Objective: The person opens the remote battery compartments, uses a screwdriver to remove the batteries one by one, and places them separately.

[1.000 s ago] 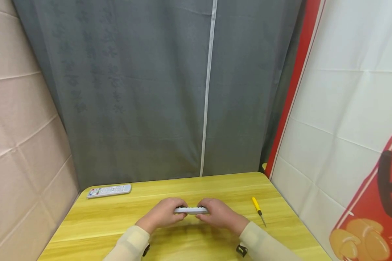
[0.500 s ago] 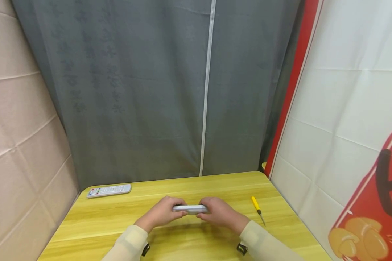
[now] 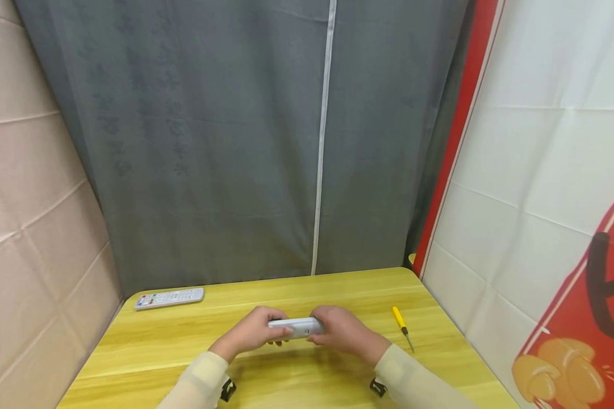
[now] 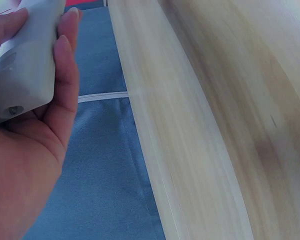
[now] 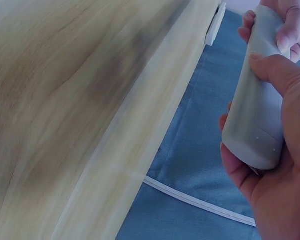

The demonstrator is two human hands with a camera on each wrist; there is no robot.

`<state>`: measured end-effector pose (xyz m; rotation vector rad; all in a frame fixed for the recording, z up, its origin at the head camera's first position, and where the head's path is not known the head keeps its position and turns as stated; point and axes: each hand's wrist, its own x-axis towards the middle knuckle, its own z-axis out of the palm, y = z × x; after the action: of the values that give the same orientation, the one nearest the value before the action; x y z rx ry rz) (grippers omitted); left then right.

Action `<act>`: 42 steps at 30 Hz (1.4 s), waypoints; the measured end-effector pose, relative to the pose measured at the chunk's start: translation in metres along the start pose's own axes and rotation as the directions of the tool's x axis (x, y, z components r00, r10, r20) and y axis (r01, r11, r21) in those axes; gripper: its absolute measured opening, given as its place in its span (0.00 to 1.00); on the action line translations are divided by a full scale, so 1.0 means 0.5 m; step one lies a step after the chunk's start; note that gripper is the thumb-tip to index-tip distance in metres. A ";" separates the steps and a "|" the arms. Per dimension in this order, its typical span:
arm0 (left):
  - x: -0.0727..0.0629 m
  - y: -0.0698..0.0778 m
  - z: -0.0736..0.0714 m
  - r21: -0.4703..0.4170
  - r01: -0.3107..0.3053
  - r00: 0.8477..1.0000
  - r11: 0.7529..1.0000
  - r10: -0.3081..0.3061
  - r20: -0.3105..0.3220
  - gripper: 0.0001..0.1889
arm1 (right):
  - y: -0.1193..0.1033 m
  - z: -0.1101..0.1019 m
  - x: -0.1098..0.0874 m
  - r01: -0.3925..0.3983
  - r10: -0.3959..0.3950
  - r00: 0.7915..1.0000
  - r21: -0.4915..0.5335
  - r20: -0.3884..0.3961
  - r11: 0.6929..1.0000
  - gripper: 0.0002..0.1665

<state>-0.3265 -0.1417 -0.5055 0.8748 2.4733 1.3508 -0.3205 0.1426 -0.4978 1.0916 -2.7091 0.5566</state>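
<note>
Both hands hold a grey-white remote control (image 3: 300,328) above the table, one at each end. My left hand (image 3: 253,331) grips its left end, thumb on the near face and fingers curled behind. At the right end, my right hand (image 3: 343,334) grips it the same way. In the left wrist view the remote control (image 4: 27,75) shows a smooth back and an end with a small round recess. The right wrist view shows the remote control (image 5: 255,107) with the thumb pressing on its back. Its button side is hidden from view.
A second remote control (image 3: 170,298) lies buttons up at the table's back left. A screwdriver (image 3: 401,324) with a yellow handle lies on the right of the wooden table (image 3: 184,346). A grey curtain (image 3: 209,170) hangs behind, with cloth walls at both sides.
The held remote control has been tilted, so its back now faces the head camera instead of its thin edge. Both hands still grip it and have barely shifted.
</note>
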 end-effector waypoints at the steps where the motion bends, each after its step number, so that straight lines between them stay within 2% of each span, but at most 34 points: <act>1: 0.000 0.000 -0.001 -0.017 0.007 1.000 1.000 -0.007 0.004 0.06 | 0.000 0.000 0.000 -0.001 0.001 1.000 -0.009 0.000 1.000 0.20; 9: -0.002 0.002 -0.005 -0.128 0.068 0.997 0.989 -0.063 0.049 0.08 | -0.005 0.004 -0.002 0.042 -0.045 0.999 -0.099 -0.030 0.994 0.23; 16: -0.009 0.004 -0.009 -0.221 0.149 0.987 0.964 -0.129 0.099 0.11 | -0.011 0.004 -0.003 0.048 -0.049 0.999 -0.150 -0.007 0.988 0.27; 22: -0.014 0.015 -0.011 -0.270 0.190 0.978 0.944 -0.158 0.134 0.12 | -0.009 0.007 -0.003 0.053 -0.053 0.999 -0.151 0.002 0.987 0.28; 32: -0.019 0.008 -0.012 -0.380 0.259 0.960 0.888 -0.193 0.204 0.15 | -0.010 0.009 -0.011 0.091 -0.091 0.996 -0.135 0.000 0.987 0.29; 36: -0.018 0.005 -0.012 -0.407 0.260 0.959 0.876 -0.184 0.216 0.15 | -0.011 0.007 -0.013 0.087 -0.087 0.996 -0.128 0.008 0.988 0.29; 38: -0.018 0.005 -0.013 -0.389 0.250 0.961 0.887 -0.177 0.213 0.15 | -0.011 0.007 -0.013 0.088 -0.088 0.996 -0.121 0.009 0.989 0.29; 42: -0.016 0.005 -0.013 -0.251 0.191 0.974 0.949 -0.152 0.165 0.14 | -0.006 0.007 -0.014 0.098 -0.097 0.995 -0.103 0.012 0.990 0.28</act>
<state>-0.3220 -0.1498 -0.5003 0.6531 2.1407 1.4585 -0.3133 0.1435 -0.5022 1.1927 -2.6405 0.3936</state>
